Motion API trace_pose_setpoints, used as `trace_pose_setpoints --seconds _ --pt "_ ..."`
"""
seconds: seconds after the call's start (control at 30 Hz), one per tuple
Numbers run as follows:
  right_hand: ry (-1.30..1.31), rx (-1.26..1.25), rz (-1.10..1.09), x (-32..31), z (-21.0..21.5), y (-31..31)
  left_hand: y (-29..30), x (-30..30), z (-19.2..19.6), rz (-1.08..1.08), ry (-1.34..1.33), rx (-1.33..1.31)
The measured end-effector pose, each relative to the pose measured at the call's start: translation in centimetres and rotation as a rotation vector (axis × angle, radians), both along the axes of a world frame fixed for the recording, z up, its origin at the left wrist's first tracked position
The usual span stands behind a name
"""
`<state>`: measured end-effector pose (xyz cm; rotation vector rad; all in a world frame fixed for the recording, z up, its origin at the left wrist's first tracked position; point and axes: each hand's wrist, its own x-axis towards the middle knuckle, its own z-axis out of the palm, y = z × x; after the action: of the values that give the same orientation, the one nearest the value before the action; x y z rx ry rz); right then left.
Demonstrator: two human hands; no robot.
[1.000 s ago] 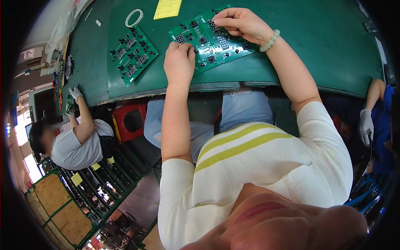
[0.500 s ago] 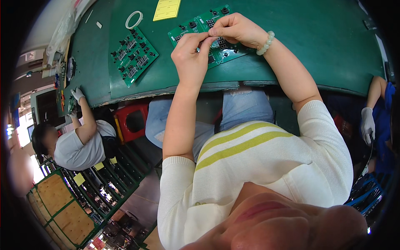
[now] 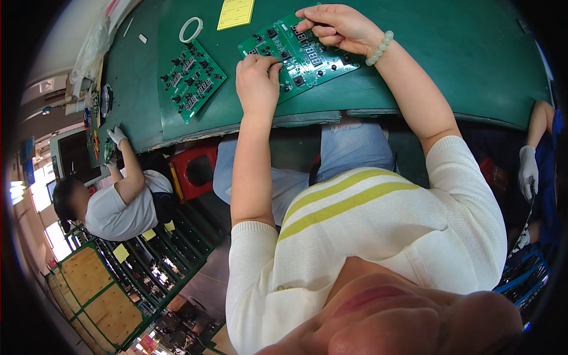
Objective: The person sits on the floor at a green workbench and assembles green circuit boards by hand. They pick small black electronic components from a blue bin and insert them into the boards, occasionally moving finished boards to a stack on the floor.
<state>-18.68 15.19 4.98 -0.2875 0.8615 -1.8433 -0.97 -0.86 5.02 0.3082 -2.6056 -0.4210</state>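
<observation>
A green circuit board [image 3: 325, 66] with black digit displays and black buttons lies on the table under both my hands. My left hand [image 3: 257, 81] is over the board's left part, its fingers curled and the thumb close to the fingertips. Over the far edge, my right hand [image 3: 346, 29] has thumb and index finger pinched together, the other fingers bent. Anything between the fingers of either hand is hidden or too small to make out. To the left lies a second, similar circuit board [image 3: 195, 83], apart from my hands.
A white ring like a tape roll [image 3: 190, 28] touches the left board's far end. A yellow paper [image 3: 235, 13] lies farther back on the green table [image 3: 414, 77]. A co-worker [image 3: 127, 204] sits at the left; another person's gloved hand [image 3: 528, 171] shows at the right.
My hands have come apart: the left moved slightly left and nearer, the right went farther back over the board. More of the board's middle now shows.
</observation>
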Motion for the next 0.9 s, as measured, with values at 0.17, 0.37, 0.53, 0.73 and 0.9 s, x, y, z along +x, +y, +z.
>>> trace_pose_setpoints --seconds 0.17,0.37,0.53,0.73,0.9 --pt "0.09 -0.06 0.002 -1.2 -2.0 0.0 0.0 -0.3 -0.1 0.026 -0.02 -0.026" --pt "0.109 -0.035 -0.024 -0.6 -0.1 0.2 -0.4 -0.3 0.1 0.019 -0.074 0.005" --pt "0.208 0.004 0.005 -0.4 0.0 0.3 -0.7 -0.4 0.5 0.019 -0.158 0.06" --pt "0.76 0.244 -0.106 0.5 0.1 0.2 -0.3 -0.7 1.1 0.101 -0.222 0.036" --pt "1.593 0.518 -0.276 2.3 -0.5 -0.1 -0.2 -0.8 0.9 0.096 -0.242 0.022"
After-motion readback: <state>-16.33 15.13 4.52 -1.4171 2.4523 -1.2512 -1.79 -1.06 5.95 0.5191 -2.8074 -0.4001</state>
